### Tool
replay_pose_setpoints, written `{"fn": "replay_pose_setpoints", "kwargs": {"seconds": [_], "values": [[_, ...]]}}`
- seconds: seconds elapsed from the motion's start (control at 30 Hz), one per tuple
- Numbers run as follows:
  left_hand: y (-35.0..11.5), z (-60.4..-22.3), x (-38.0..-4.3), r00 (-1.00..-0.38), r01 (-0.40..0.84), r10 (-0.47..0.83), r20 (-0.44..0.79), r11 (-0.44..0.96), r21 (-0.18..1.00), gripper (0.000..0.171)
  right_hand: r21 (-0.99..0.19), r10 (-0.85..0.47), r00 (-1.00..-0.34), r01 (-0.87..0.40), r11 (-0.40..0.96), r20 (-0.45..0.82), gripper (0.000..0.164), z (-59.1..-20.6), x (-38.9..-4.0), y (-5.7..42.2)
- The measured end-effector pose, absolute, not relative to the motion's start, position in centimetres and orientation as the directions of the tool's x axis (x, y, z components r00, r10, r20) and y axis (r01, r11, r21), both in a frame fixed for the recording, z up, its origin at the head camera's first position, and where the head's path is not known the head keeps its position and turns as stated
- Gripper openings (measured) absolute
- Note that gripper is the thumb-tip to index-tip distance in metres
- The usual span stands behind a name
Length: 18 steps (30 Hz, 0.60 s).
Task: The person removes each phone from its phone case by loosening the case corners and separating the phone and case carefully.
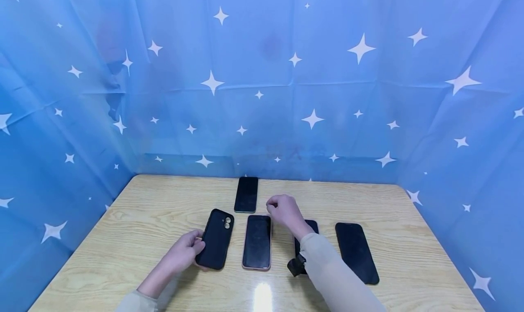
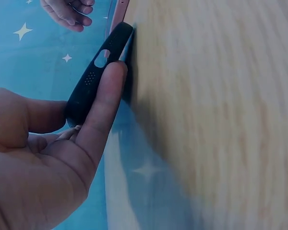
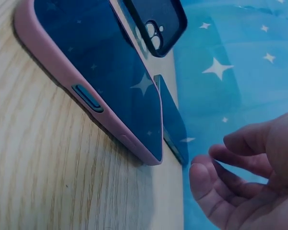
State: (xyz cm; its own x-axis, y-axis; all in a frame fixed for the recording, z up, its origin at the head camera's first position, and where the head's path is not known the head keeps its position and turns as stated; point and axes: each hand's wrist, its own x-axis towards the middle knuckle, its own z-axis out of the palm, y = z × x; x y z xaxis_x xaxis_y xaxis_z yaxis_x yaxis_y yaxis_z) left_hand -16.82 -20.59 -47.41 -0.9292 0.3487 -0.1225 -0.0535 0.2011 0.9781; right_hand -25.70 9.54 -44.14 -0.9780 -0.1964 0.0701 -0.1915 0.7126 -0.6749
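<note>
- Head view first: left hand [image 1: 186, 250] has a black phone case [image 1: 215, 241] pinched along its edge, thumb on the inner face, fingers tucked underneath.
- That case is just right of the left hand, inside facing up, camera cutouts at the end farther from the person. Left wrist cam shows it tilted; can't really tell if its low edge touches the table [image 1: 163, 198].
- Right hand [image 1: 284, 210] is hovering with loosely curled fingers and holding nothing. Right wrist cam shows a gap between thumb and fingers.
- Pink-edged phone [image 1: 256, 242] lies flat between the two hands, screen up, a bit nearer the person than the right hand.
- Another dark phone [image 1: 246, 194] is left of the right hand and slightly farther out.
- There's a partly covered phone [image 1: 300, 246] under the right wrist, beside a black strap [image 1: 296, 265].
- Last one, the outermost phone [image 1: 357, 253], lies right of the right forearm, pale sleeve [image 1: 333, 269] and all.
</note>
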Motion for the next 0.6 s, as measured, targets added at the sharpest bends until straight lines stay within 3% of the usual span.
{"fn": "replay_pose_setpoints", "kwargs": {"seconds": [0.37,0.6], "values": [[-20.6,-47.43,-16.72,-0.955,-0.064,0.258,-0.145,0.299,0.952,0.031,-0.669,-0.211,-0.974,-0.215,0.711,0.088,0.018,-44.49,-25.56,9.66],[-20.06,-46.78,-16.64,-0.988,-0.012,0.121,-0.096,0.557,0.83,0.025,-0.67,-0.205,-0.974,-0.216,0.71,0.097,0.02,-44.62,-25.44,9.93]]}}
